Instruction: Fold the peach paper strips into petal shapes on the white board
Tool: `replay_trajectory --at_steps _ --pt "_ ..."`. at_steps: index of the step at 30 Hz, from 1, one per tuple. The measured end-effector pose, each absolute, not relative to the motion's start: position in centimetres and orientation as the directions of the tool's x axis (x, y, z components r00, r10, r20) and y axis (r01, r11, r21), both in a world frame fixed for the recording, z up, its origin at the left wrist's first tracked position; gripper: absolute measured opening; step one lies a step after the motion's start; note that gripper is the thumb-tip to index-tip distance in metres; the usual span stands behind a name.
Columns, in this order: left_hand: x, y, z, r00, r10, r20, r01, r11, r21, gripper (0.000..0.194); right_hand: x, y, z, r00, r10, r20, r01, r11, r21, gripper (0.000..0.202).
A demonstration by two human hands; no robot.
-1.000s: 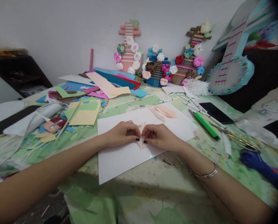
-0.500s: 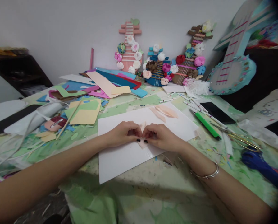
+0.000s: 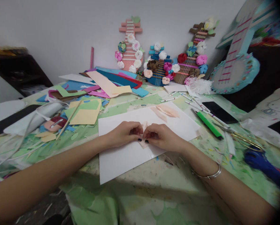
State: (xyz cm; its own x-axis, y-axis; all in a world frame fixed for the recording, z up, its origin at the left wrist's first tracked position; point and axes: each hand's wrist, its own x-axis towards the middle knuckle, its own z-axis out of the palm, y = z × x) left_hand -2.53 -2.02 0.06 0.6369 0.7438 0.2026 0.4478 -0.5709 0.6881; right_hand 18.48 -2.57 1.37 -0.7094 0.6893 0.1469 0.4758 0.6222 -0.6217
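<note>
A small pale pink paper piece [image 3: 144, 144] lies over the white board [image 3: 116, 168], partly hidden by my fingers. My left hand [image 3: 125, 133] pinches its left side, thumb and fingers together. From the right, my right hand [image 3: 160, 137] pinches the same piece, its fingertips a short gap from the left ones. Toward the board's back edge lie several peach paper petals [image 3: 166, 112].
Coloured paper sheets [image 3: 107, 82] and yellow paper [image 3: 87, 115] lie at left, beside a white cable. At right are a green cutter [image 3: 209, 125], a phone [image 3: 219, 112], scissors [image 3: 246, 140] and a blue glue gun [image 3: 262, 162]. Flower-decorated paper instruments [image 3: 130, 56] stand behind.
My fingertips have parted slightly, widening the gap between the hands over the pink piece. The view has shifted a little.
</note>
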Motion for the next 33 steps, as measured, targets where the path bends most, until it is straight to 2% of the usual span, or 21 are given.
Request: replay_trajectory --at_steps 5,9,16,19,22,28,33 --pt "-2.5 -1.8 0.0 0.651 0.735 0.19 0.446 -0.573 0.688 0.008 18.5 -2.6 1.3 -0.724 0.671 0.16 0.458 0.641 -0.616 0.018" --pt "-2.4 -2.1 0.1 0.66 0.698 0.278 0.443 -0.66 0.607 0.006 18.5 -2.5 1.1 -0.736 0.654 0.175 0.442 0.661 -0.606 0.02" --pt "-2.2 -3.7 0.2 0.773 0.463 0.435 0.373 -0.885 0.279 0.021 18.5 -2.4 1.0 -0.719 0.665 0.202 0.435 0.658 -0.614 0.021" --pt "-2.0 -4.3 0.0 0.844 0.363 0.394 0.352 -0.93 0.103 0.025 18.5 -2.5 0.9 -0.711 0.675 0.197 0.445 0.649 -0.617 0.021" --pt "-2.0 -5.1 -0.1 0.87 0.339 0.357 0.361 -0.933 0.005 0.024 18.5 -2.5 0.9 -0.712 0.675 0.191 0.445 0.645 -0.621 0.021" --pt "-2.2 -7.9 0.2 0.817 0.441 0.371 0.474 -0.88 0.001 0.027 18.4 -2.5 1.0 -0.719 0.674 0.167 0.436 0.626 -0.646 0.02" --pt "-2.4 -9.5 0.3 0.769 0.566 0.296 0.569 -0.818 0.086 0.031 18.4 -2.4 0.9 -0.694 0.707 0.133 0.462 0.579 -0.672 0.017"
